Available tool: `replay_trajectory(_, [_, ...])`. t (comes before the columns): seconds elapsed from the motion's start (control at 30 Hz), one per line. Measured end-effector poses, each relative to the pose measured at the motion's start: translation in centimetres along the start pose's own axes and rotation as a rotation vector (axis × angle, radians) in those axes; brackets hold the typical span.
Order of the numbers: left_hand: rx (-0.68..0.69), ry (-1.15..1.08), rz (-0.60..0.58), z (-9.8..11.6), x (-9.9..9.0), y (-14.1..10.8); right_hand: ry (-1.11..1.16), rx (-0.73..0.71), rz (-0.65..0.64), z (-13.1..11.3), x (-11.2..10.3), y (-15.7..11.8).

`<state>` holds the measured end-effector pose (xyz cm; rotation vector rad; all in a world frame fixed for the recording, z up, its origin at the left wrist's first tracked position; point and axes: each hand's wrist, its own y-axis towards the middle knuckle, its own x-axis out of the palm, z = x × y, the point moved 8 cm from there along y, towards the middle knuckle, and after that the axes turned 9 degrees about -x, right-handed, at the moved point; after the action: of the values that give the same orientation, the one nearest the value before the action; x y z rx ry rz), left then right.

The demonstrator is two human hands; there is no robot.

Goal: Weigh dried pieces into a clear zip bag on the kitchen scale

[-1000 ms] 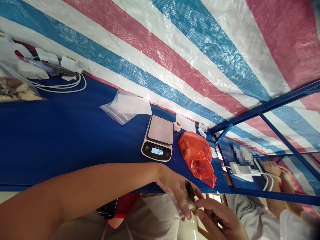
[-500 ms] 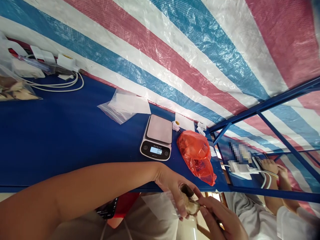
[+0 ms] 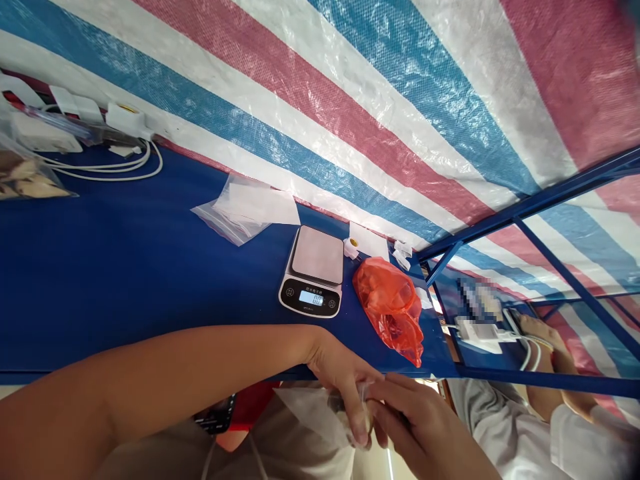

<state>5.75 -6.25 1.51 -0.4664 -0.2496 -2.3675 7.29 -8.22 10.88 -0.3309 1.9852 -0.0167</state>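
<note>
In front of my lap, below the table edge, my left hand (image 3: 337, 367) is closed around a small clear plastic bag (image 3: 305, 408). Dark and pale pieces show through the plastic, partly covered by my fingers; they look like dried mushroom, but I cannot be sure. My right hand (image 3: 420, 417) meets it from the right, its fingers pinched at the bag's mouth. On the table beyond, a digital kitchen scale (image 3: 318, 257) with a bare plate reads 0.0. A crumpled red plastic bag (image 3: 390, 300) lies right of the scale.
Flat zip bags and white paper (image 3: 245, 210) lie behind the scale on the blue table (image 3: 125, 267). White chargers and cables (image 3: 130, 123) and a bag of pale pieces (image 3: 25, 177) sit far left. A blue metal frame (image 3: 545, 253) rises right; another person's arms (image 3: 550, 353) are beyond it.
My right hand has moved left and up against my left hand, at the bag's mouth. The pieces, exposed between my fingers before, now sit lower in the bag, mostly covered.
</note>
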Motion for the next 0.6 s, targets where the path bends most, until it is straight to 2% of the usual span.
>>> replay_trajectory(0.17, [0.059, -0.141, 0.113, 0.3, -1.4, -0.3, 0.033, 0.072, 0.283, 1.2, -1.8, -0.6])
replay_trajectory(0.23, [0.072, -0.223, 0.175, 0.4, -2.1, -0.6, 0.058, 0.110, 0.270, 1.9, -1.7, -1.2])
replay_trajectory(0.37, [0.076, -0.329, 0.254, 0.4, -2.9, -0.9, 0.037, 0.113, 0.128, 2.0, -0.1, -1.5])
replay_trajectory(0.53, [0.123, -0.527, 0.273, 0.8, -2.8, -1.4, 0.107, 0.203, 0.214, 1.5, -0.7, -1.1])
replay_trajectory(0.6, [0.168, -0.571, 0.287, 1.2, -3.0, -1.8, 0.117, 0.185, 0.207, 0.8, -1.4, -1.0])
